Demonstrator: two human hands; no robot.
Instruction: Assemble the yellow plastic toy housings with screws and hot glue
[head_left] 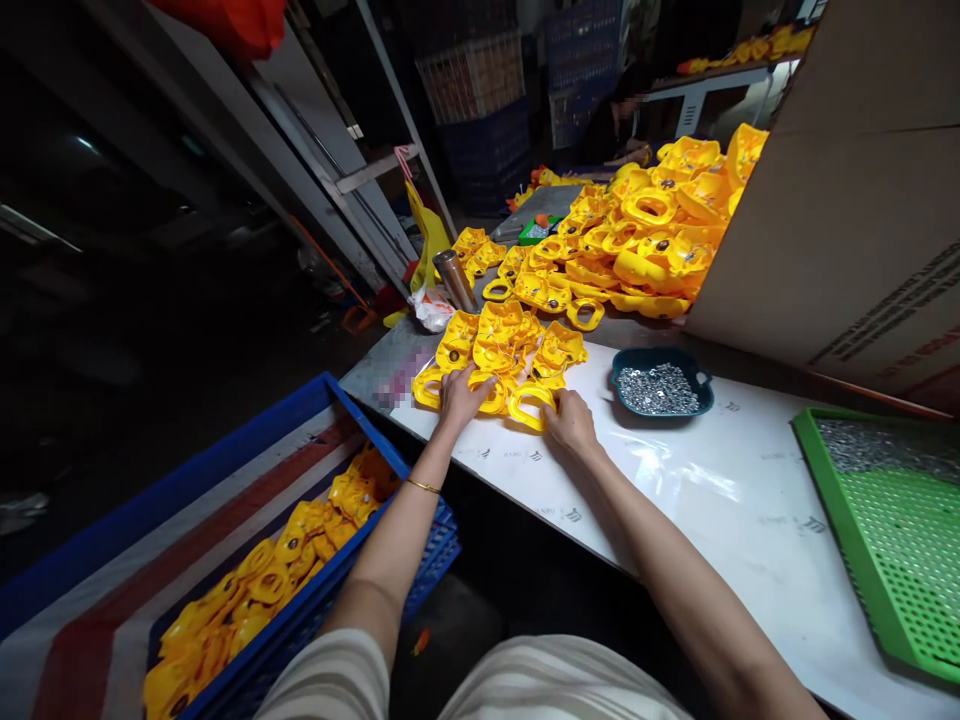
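On the white board (675, 480), a yellow ring (529, 423) sits in my right hand's (571, 422) grasp; my left hand (461, 400) touches yellow shells (499, 335) beside it, its grip hidden. Work looks partway: pieces (291, 543) fill the blue crate (369, 427), a large heap (637, 272) remains beyond.

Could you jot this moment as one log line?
left hand: at yellow parts | right hand: at yellow ring | nearby: teal tray, green tray

A white-topped table (720, 560) is stretching across the foreground, catching a bright glare (646, 455). Beyond its far left end a metal frame (375, 170) is standing, while stacked crates (487, 140) are rising in the dim background near another table (690, 103). Deep shadow (172, 290) is covering the room's left side.
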